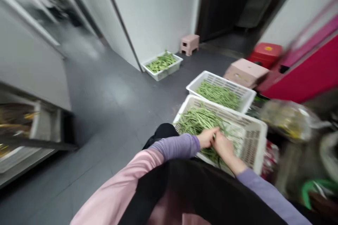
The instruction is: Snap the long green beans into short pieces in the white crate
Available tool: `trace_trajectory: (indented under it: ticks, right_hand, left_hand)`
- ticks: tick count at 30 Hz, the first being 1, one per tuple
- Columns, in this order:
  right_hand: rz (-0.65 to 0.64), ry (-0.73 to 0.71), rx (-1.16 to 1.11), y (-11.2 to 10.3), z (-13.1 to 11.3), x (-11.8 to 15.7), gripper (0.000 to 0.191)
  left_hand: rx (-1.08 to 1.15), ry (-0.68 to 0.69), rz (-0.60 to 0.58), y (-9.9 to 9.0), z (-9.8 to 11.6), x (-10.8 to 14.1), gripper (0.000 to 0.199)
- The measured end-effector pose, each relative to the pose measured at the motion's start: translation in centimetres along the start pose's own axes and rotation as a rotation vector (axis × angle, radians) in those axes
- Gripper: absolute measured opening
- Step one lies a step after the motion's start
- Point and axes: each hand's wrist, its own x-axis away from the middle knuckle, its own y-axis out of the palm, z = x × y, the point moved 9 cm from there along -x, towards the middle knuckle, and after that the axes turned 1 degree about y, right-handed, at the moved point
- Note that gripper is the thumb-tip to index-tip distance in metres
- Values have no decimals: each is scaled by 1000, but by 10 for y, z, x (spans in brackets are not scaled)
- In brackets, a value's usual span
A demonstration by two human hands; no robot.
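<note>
My left hand (206, 137) and my right hand (222, 145) meet over a white slotted basket (255, 140), with fingers closed and fingertips pressed together. What is pinched between them is too small and blurred to make out. Long green beans (195, 121) lie heaped in the left part of this basket, around and beneath my hands. On the right, the slotted wall and pale bottom show. Just behind, a second white basket (249, 100) holds more green beans (218, 93).
By the wall corner sits a white tub (169, 72) of green pieces, near a small pink stool (189, 44). Another pink stool (246, 72) and a red box (265, 54) stand behind the baskets. Plastic bags (287, 117) crowd the right; a metal rack (39, 146) stands left.
</note>
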Motion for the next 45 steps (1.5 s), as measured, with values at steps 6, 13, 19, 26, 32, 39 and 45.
trace_trajectory:
  ticks: [6,13,19,26,32,39,45]
  right_hand:
    - [-9,-17,-246,44,1,14,57]
    - [7,-17,-402,55,30,36,66]
    - [133,-243,-303,40,39,33,60]
    - [137,-463,-430,26,42,35,82]
    - [423,-70,-751,-31,102,6,61]
    - [442,-211,-358,-73,71,-2,21]
    - [406,-321,-574,-45,32,14,33]
  left_hand:
    - [3,-90,124,-18,-13,-10,25]
    - [-82,-111,-68,5,0,17,23]
    - [-134,13,-272,27,20,13,30]
    - [-246,53,-416,38,33,37,31]
    - [-306,81,-424,38,44,45,27]
    - [-437,89,-374,37,41,40,32]
    - [-469,273,-153,4,66,47,17]
